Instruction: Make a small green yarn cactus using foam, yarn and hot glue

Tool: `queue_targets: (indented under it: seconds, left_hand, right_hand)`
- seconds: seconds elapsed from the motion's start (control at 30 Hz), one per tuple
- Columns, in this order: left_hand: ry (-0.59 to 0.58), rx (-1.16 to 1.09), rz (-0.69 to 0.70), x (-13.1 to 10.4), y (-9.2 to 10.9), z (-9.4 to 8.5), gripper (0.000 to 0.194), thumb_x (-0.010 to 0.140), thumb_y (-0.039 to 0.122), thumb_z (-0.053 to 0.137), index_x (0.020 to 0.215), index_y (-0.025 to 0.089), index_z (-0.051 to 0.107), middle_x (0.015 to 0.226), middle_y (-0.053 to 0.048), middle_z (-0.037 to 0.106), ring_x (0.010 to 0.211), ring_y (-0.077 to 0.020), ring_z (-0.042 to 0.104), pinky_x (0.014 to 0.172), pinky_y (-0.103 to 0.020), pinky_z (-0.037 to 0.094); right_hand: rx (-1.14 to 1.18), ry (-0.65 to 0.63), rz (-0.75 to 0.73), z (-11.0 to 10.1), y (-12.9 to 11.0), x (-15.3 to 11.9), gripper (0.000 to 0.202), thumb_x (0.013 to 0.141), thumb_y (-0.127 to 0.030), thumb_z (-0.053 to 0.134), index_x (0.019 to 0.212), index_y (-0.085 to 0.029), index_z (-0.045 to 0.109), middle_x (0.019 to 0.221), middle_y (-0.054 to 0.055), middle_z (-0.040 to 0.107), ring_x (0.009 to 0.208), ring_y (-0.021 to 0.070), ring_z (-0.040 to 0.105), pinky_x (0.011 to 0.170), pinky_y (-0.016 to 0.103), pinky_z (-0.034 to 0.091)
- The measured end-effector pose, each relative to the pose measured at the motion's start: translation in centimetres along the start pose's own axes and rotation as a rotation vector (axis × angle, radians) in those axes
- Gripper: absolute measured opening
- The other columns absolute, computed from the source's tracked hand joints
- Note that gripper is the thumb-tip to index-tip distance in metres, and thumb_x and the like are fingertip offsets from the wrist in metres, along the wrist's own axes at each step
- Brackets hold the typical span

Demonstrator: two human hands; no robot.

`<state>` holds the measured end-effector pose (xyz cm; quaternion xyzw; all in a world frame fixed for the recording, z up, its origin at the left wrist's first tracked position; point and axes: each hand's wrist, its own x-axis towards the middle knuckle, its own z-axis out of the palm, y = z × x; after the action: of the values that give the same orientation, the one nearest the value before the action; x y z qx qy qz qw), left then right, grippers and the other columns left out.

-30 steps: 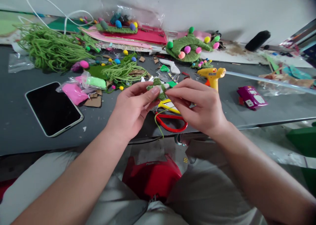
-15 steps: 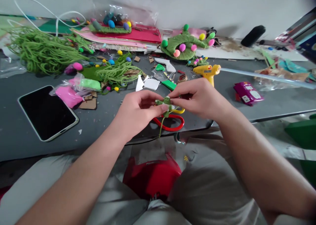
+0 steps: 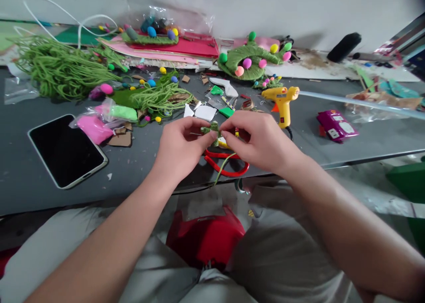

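Note:
Between my fingertips is a small green yarn-wrapped piece (image 3: 214, 127) with stubby arms. My left hand (image 3: 181, 145) pinches it from the left, thumb in front. My right hand (image 3: 257, 137) is closed in a pinch at its right side, on a green yarn strand (image 3: 223, 168) whose loose end hangs below the hand. The exact hold of the right fingertips is partly hidden. Just beneath lie scissors with red handles (image 3: 232, 173); something yellow beside them is mostly covered by my hands.
A yellow glue gun (image 3: 282, 103) with a long glue stick stands right of my hands. A phone (image 3: 66, 150) and pink clay bag (image 3: 94, 128) lie left. Green yarn (image 3: 63, 70), a decorated green wreath (image 3: 242, 57), white scraps (image 3: 206, 112) and a purple packet (image 3: 337, 126) surround them.
Both hands have shifted slightly, and the small piece has turned and moved a little left and up. The yarn strand now slants from under my right hand instead of hanging straight from the piece.

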<state>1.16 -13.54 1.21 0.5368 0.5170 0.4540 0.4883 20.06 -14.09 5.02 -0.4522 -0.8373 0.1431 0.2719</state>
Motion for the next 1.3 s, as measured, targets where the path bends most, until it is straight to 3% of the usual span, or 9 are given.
queue_targets:
  seconds: [0.37,0.67,0.83,0.97,1.13,1.3]
  left_hand:
    - [0.062,-0.563,-0.143,0.2,0.7,0.3,0.027,0.063,0.016,0.093,0.084,0.015,0.075,0.079,-0.002,0.075,0.075,-0.0141,0.07,0.075,-0.029,0.059]
    - [-0.018,-0.699,-0.244,0.0,1.1,0.0,0.025,0.065,0.011,0.092,0.085,0.015,0.077,0.082,-0.003,0.077,0.077,-0.0143,0.073,0.072,-0.025,0.06]
    - [-0.123,-0.619,-0.225,-0.4,1.4,0.0,0.027,0.063,0.015,0.094,0.084,0.015,0.077,0.083,-0.004,0.078,0.078,-0.0172,0.074,0.073,-0.029,0.061]
    - [-0.185,-0.334,-0.192,-0.6,1.3,0.1,0.031,0.06,0.022,0.097,0.082,0.018,0.076,0.073,-0.002,0.075,0.068,-0.0178,0.071,0.067,-0.03,0.058]
    - [-0.127,0.033,-0.064,-0.6,0.5,0.2,0.022,0.069,0.028,0.09,0.085,0.02,0.076,0.074,-0.004,0.076,0.066,-0.0201,0.07,0.059,-0.029,0.053]
    - [-0.001,0.144,0.094,-0.6,0.3,0.0,0.017,0.077,0.03,0.084,0.089,0.02,0.076,0.076,-0.002,0.074,0.066,-0.0169,0.068,0.061,-0.028,0.053]
  right_hand:
    - [-0.094,0.056,-0.094,0.5,-0.5,-0.9,0.025,0.098,-0.013,0.051,0.103,-0.024,0.073,0.101,0.005,0.071,0.088,0.0184,0.066,0.075,0.031,0.05]
    - [0.169,0.106,-0.032,0.4,0.3,-0.3,0.019,0.093,-0.012,0.061,0.091,-0.021,0.077,0.086,0.001,0.071,0.075,0.0134,0.063,0.068,0.027,0.047]
    - [0.297,-0.021,-0.002,-0.5,1.4,0.2,0.022,0.086,-0.006,0.061,0.086,-0.017,0.08,0.08,0.001,0.073,0.072,0.012,0.062,0.065,0.026,0.045]
    - [0.205,-0.017,0.065,-1.0,2.0,0.2,0.017,0.085,-0.014,0.066,0.089,-0.017,0.082,0.081,0.003,0.076,0.071,0.0138,0.064,0.065,0.028,0.044]
    - [-0.009,0.006,0.117,-1.2,0.9,-0.2,0.012,0.083,-0.017,0.069,0.075,-0.017,0.079,0.069,0.002,0.071,0.06,0.0115,0.054,0.061,0.029,0.039]
    - [0.045,-0.018,0.087,-1.0,-0.3,-0.5,0.013,0.085,-0.013,0.066,0.081,-0.016,0.078,0.073,0.001,0.071,0.061,0.01,0.054,0.062,0.026,0.039]
